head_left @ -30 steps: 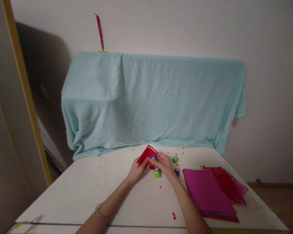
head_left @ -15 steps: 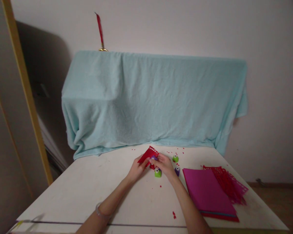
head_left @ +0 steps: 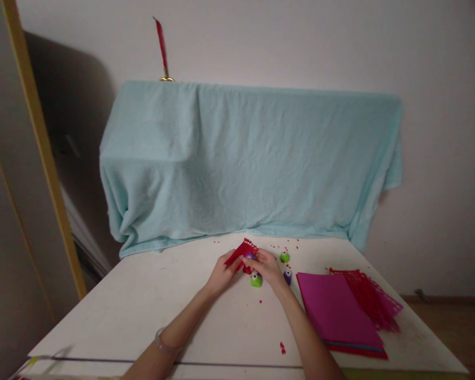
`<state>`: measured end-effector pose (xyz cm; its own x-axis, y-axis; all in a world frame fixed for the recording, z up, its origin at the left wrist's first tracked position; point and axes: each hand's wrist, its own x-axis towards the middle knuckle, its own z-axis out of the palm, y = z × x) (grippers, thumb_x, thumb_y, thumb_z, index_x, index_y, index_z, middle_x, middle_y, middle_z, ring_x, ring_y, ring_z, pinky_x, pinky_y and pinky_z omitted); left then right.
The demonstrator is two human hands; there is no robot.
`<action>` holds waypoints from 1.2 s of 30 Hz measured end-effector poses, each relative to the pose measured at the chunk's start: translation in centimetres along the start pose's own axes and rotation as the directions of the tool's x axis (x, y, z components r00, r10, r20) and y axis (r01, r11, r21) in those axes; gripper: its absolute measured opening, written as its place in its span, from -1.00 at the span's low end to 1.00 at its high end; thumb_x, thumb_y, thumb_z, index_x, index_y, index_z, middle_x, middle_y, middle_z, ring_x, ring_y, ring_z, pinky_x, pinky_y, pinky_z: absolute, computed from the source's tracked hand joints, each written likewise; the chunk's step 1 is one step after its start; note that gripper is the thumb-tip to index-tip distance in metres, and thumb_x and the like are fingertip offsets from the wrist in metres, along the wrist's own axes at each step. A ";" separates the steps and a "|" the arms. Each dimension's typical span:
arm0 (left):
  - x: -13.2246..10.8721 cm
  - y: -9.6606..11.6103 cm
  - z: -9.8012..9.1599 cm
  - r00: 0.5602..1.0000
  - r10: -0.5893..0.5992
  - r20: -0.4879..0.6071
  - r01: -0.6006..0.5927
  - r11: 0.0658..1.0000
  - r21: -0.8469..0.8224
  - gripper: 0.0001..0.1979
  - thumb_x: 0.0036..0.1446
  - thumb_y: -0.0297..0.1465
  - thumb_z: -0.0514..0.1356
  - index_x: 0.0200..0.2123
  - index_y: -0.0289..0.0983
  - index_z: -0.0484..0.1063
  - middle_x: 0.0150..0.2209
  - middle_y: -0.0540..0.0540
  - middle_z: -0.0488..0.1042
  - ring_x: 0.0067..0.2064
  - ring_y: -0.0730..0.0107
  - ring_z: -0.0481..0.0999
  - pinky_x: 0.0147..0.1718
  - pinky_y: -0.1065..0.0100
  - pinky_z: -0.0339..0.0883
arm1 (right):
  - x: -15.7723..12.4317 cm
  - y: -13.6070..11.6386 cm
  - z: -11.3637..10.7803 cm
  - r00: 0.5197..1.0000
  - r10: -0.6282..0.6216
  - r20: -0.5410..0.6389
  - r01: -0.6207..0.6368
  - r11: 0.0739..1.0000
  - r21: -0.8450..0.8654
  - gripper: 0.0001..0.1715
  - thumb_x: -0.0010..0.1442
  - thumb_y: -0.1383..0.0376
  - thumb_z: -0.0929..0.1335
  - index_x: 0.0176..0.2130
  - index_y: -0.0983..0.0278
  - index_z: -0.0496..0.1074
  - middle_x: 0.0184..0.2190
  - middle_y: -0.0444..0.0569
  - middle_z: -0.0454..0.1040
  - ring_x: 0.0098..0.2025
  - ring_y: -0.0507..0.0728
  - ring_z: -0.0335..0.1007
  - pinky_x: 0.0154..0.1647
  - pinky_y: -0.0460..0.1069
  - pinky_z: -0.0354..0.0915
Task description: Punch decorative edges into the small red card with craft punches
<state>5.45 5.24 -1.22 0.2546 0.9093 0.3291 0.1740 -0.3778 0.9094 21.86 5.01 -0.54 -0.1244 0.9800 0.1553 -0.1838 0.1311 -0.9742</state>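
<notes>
Red paper with a row of cut-out holes along its far edge is pinched in my left hand. My right hand is closed around a small purple craft punch at the paper's right side; the fingers partly cover it. Just below the fingers sits a green punch with eye-like white dots. Beyond my right wrist are another green punch and a second purple punch, both on the table.
To the right lies a stack of magenta and red sheets, with punched red paper strips beside it. Small red paper scraps dot the white table. A light blue cloth drapes over something at the back.
Both hands stay almost in place. The red paper's punched far edge tilts slightly; the punches on the table have not moved.
</notes>
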 end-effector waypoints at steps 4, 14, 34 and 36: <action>0.0 0.2 0.0 1.000 0.006 -0.007 -0.006 1.000 0.007 -0.66 0.21 -0.15 0.07 -0.40 -0.30 0.40 -0.49 -0.02 0.40 -0.45 0.40 0.32 -0.44 0.43 0.18 | 0.2 0.4 -0.1 1.000 0.001 0.014 -0.001 1.000 0.008 -0.52 -0.13 0.10 0.54 -0.24 0.32 0.52 -0.38 -0.02 0.56 -0.43 0.10 0.43 -0.45 -0.06 0.33; 0.0 0.5 0.0 1.000 0.015 0.004 -0.015 1.000 -0.006 -0.65 0.20 -0.14 0.08 -0.35 -0.32 0.44 -0.46 -0.06 0.43 -0.43 0.38 0.34 -0.43 0.43 0.20 | 0.0 0.1 0.0 0.999 -0.020 0.027 0.019 0.999 0.030 -0.51 -0.15 0.07 0.54 -0.26 0.30 0.53 -0.34 0.01 0.57 -0.38 0.13 0.47 -0.36 -0.02 0.38; 0.1 -0.3 0.5 0.996 -0.070 -0.055 0.068 0.997 -0.036 -0.54 0.16 -0.04 0.09 -0.50 -0.34 0.41 -0.59 -0.03 0.39 -0.54 0.44 0.30 -0.54 0.45 0.10 | 0.3 0.4 -0.4 0.999 0.017 -0.050 -0.017 1.000 -0.007 -0.51 -0.19 0.10 0.56 -0.29 0.33 0.52 -0.35 0.03 0.58 -0.33 0.17 0.50 -0.26 0.03 0.39; 0.1 -0.7 0.5 0.994 -0.076 -0.082 0.073 0.997 -0.037 -0.53 0.16 -0.04 0.09 -0.53 -0.33 0.38 -0.62 -0.02 0.36 -0.56 0.45 0.28 -0.57 0.45 0.07 | 0.4 0.7 -0.6 0.997 0.022 -0.073 -0.025 0.999 -0.043 -0.54 -0.18 0.09 0.56 -0.32 0.31 0.51 -0.39 -0.01 0.56 -0.39 0.13 0.46 -0.37 -0.02 0.36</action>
<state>5.80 5.48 -1.91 0.1621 0.9467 0.2785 0.1570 -0.3034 0.9398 22.28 5.57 -1.31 -0.0572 0.9909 0.1214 -0.1390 0.1125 -0.9839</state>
